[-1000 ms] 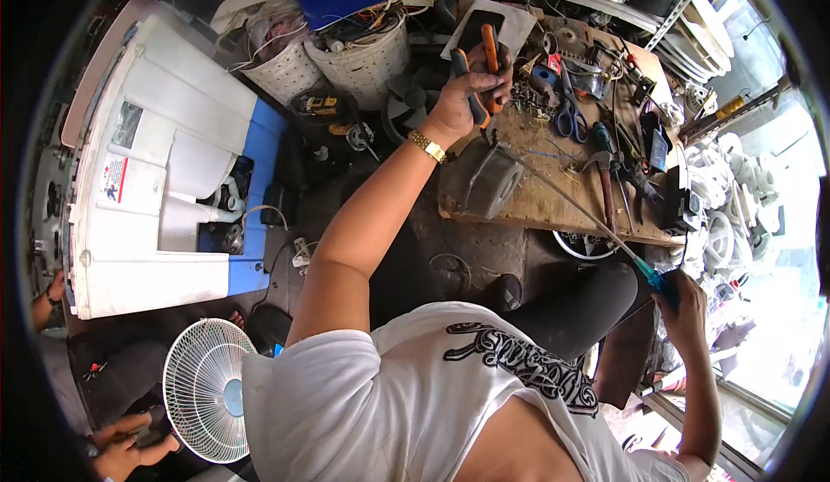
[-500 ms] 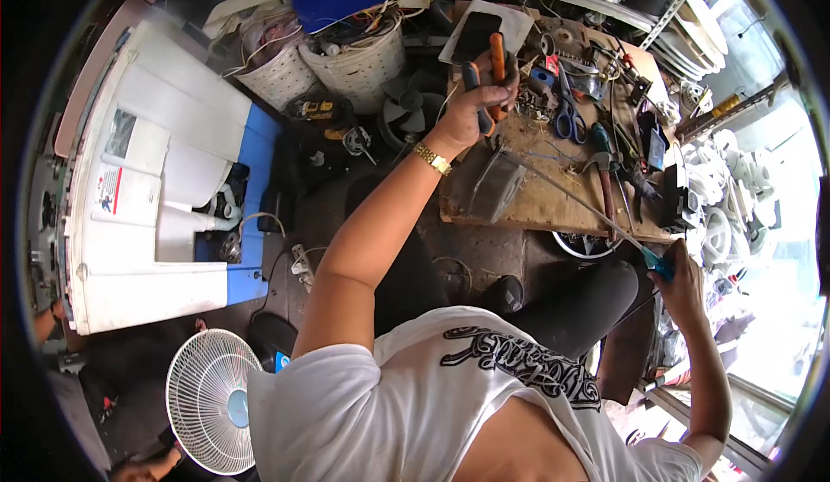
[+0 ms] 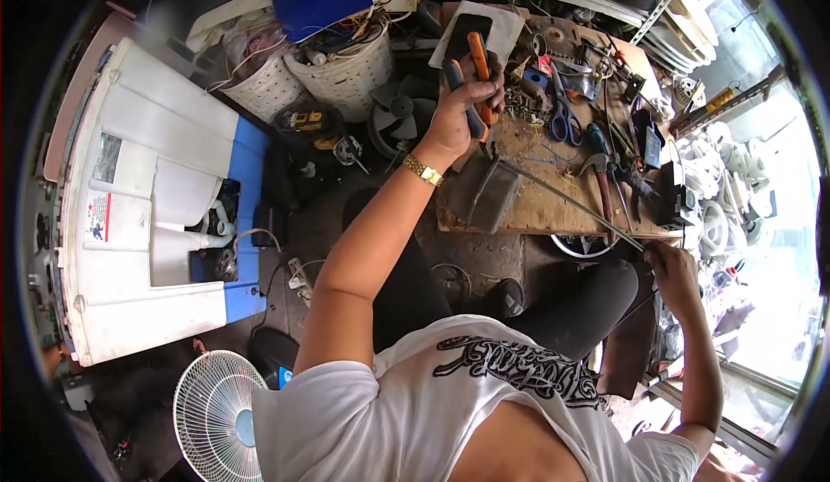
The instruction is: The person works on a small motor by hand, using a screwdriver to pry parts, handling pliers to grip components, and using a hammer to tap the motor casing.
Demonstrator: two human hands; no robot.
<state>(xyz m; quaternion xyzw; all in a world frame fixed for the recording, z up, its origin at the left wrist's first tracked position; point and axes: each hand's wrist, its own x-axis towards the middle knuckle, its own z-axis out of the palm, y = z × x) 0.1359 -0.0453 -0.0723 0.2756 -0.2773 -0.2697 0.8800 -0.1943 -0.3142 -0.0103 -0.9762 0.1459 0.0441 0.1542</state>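
Observation:
My left hand (image 3: pixel 462 110) is closed around pliers (image 3: pixel 478 57) with orange and dark blue handles; their jaws are hidden by the fingers. It is held over the near left part of the wooden workbench (image 3: pixel 545 210). My right hand (image 3: pixel 676 273), right of the bench's front corner, grips a long screwdriver (image 3: pixel 575 205); its handle is covered by the fingers. The thin shaft slants up and left across the bench. Its far end meets, or overlaps in view, a dark grey flat-sided piece (image 3: pixel 484 195) at the bench's left edge.
Blue-handled scissors (image 3: pixel 565 127), a hammer (image 3: pixel 603 188) and other tools crowd the bench. A phone (image 3: pixel 471 25) lies beyond my left hand. White perforated baskets (image 3: pixel 346 76), a yellow-black power tool (image 3: pixel 307 121) and a white-blue appliance shell (image 3: pixel 104 300) stand left, a fan (image 3: pixel 216 404) lower left.
My right hand has turned and shifted slightly up, covering the teal handle that showed before. The left hand, still holding the pliers, has moved slightly left; the view has shifted a little.

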